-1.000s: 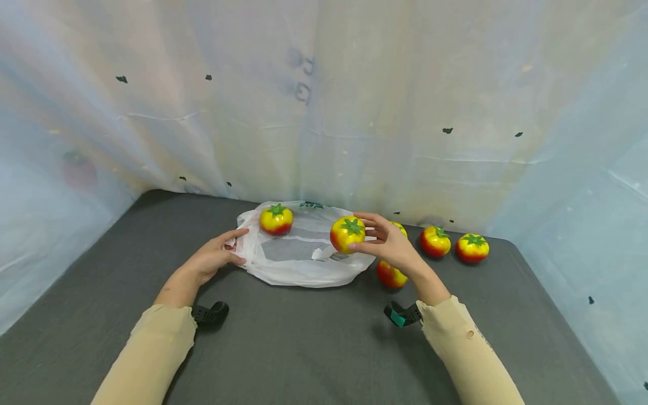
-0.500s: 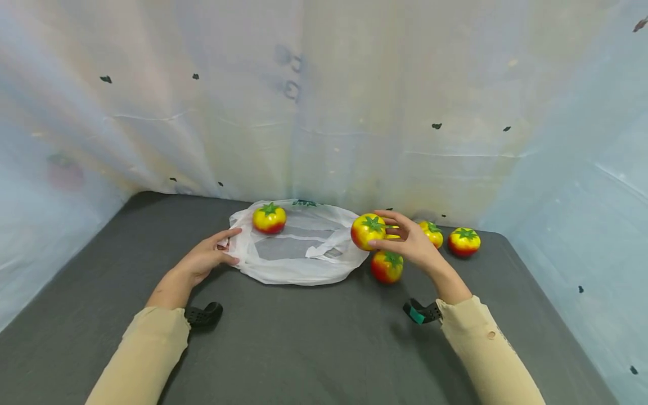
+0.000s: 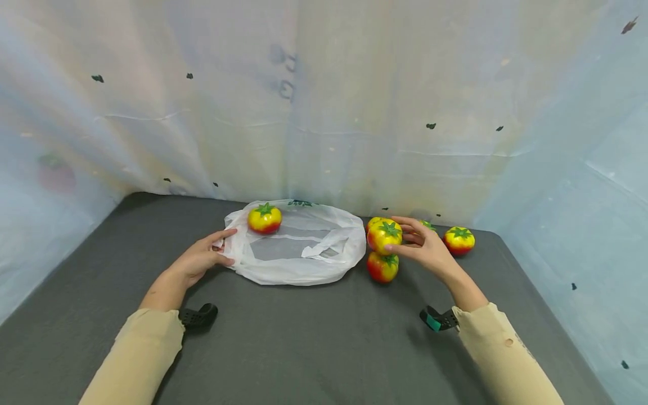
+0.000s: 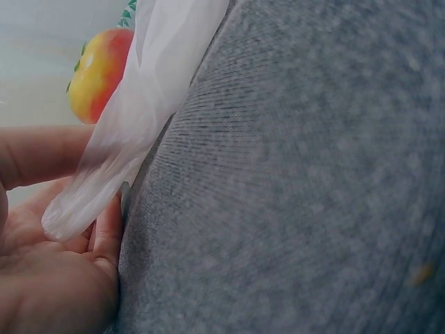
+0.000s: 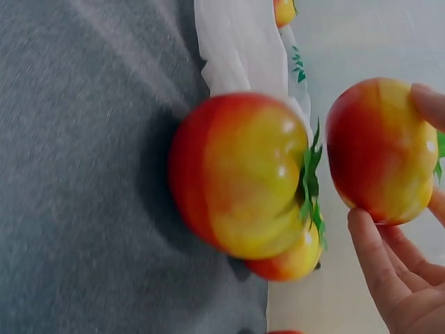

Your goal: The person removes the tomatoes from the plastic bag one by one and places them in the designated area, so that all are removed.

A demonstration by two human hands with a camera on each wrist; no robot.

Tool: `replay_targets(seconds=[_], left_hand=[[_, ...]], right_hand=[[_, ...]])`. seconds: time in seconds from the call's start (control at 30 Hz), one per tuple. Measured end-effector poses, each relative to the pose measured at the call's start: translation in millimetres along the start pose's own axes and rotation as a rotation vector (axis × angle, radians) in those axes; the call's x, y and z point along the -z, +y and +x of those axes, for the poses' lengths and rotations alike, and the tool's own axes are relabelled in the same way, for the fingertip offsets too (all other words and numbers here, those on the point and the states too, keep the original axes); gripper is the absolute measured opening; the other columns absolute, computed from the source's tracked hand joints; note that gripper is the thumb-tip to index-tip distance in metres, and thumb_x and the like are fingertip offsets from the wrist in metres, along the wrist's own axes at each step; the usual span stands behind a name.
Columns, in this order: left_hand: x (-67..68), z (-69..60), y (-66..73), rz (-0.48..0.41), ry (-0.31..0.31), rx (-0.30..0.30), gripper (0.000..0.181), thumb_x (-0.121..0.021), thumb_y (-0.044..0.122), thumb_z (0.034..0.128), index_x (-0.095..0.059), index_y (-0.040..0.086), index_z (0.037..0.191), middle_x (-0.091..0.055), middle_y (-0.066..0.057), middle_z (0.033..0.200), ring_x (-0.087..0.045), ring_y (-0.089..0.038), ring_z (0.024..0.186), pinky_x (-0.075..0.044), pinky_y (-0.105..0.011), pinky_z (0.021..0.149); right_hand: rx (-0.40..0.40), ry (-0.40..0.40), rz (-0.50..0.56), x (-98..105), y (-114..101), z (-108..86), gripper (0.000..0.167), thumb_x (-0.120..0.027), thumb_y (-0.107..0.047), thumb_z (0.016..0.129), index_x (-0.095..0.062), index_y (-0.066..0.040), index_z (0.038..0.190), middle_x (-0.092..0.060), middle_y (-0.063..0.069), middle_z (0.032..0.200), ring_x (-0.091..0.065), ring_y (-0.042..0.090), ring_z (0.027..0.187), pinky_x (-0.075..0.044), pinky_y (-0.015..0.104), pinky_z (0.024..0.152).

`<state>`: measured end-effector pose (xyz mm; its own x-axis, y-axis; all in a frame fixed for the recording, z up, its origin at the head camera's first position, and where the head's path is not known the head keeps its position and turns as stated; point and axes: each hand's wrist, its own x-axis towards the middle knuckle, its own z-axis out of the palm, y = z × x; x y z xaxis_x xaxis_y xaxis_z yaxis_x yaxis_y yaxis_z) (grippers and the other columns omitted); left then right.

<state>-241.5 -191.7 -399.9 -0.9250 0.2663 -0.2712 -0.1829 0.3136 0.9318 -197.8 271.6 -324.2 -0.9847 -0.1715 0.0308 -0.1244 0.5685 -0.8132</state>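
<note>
White bag (image 3: 298,273) is laid flat near the middle of the surface's (image 3: 304,343) far edge, mouth spread toward the head camera. Its left end is gripped by the fingers of the left hand (image 3: 199,260), thumb on the near side; likely gripped there because thin plastic slides easily and the rim needs an anchor. The bag's right end is not held, and a loose strip is folded across the opening there.

One tomato (image 3: 265,218) is set within the bag's outline, at the far left of the opening; probably some weight is added to that end by it. How deep it is seated cannot be told.

The held tomato (image 3: 385,237) is gripped by the fingers of the right hand (image 3: 424,247), off the surface just right of the bag. Thumb is placed near side, fingers far side, leafy top left uncovered; a round, smooth skin is probably best pinched from opposite sides.

Four others are grouped toward the surface's far right corner: front tomato (image 3: 382,268) just beside the bag, rear tomato (image 3: 375,221) partly hidden behind the held one, another (image 3: 427,224) mostly covered by the right hand, end tomato (image 3: 459,241) nearest the corner.
</note>
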Motion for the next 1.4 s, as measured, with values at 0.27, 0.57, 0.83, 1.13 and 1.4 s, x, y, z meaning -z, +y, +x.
replay_targets(seconds=[0.27,0.57,0.83,1.13,1.4], left_hand=[[-6.1,-6.1,-4.7,-0.010,-0.008,0.039,0.085,-0.064,-0.001,0.0834,-0.018,0.013,0.154,0.014,-0.025,0.157,0.003,-0.044,0.143,-0.009,-0.064,0.112],[-6.5,-0.9,-3.1,0.001,-0.009,0.011,0.085,-0.064,0.000,0.0834,-0.019,0.012,0.154,0.008,-0.026,0.158,-0.002,-0.042,0.142,-0.012,-0.063,0.112],[-2.0,0.3,2.0,0.001,-0.008,-0.011,0.085,-0.064,0.000,0.0830,-0.018,0.011,0.154,0.010,-0.026,0.157,-0.002,-0.042,0.141,-0.011,-0.063,0.111],[-0.9,-1.7,0.6,-0.003,-0.023,-0.015,0.086,-0.064,0.000,0.0838,-0.016,0.011,0.154,0.015,-0.024,0.157,0.005,-0.043,0.143,-0.008,-0.065,0.111],[1.2,-1.5,2.4,0.013,-0.021,-0.022,0.086,-0.064,0.001,0.0837,-0.016,0.011,0.154,0.014,-0.026,0.157,0.002,-0.045,0.142,-0.010,-0.066,0.110]], right_hand=[[-0.035,0.010,0.011,8.0,11.8,-16.3,0.066,-0.072,-0.033,0.085,-0.043,-0.021,0.143,-0.035,0.015,0.150,-0.043,0.040,0.131,-0.042,0.055,0.101],[-0.033,0.019,0.021,20.3,17.1,-24.2,0.067,-0.070,-0.031,0.087,-0.039,-0.018,0.146,-0.029,0.014,0.153,-0.039,0.042,0.133,-0.039,0.059,0.101],[-0.031,0.026,-0.007,29.6,20.0,-20.8,0.068,-0.069,-0.032,0.088,-0.038,-0.018,0.147,-0.029,0.015,0.153,-0.037,0.043,0.134,-0.037,0.060,0.102],[-0.093,0.044,-0.054,38.0,30.4,-26.7,0.074,-0.070,-0.035,0.087,-0.034,-0.014,0.148,-0.030,0.022,0.152,-0.037,0.042,0.134,-0.035,0.061,0.103],[-0.110,0.036,-0.077,41.6,39.9,-30.1,0.074,-0.069,-0.035,0.088,-0.033,-0.011,0.148,-0.026,0.024,0.153,-0.032,0.046,0.135,-0.032,0.063,0.104]])
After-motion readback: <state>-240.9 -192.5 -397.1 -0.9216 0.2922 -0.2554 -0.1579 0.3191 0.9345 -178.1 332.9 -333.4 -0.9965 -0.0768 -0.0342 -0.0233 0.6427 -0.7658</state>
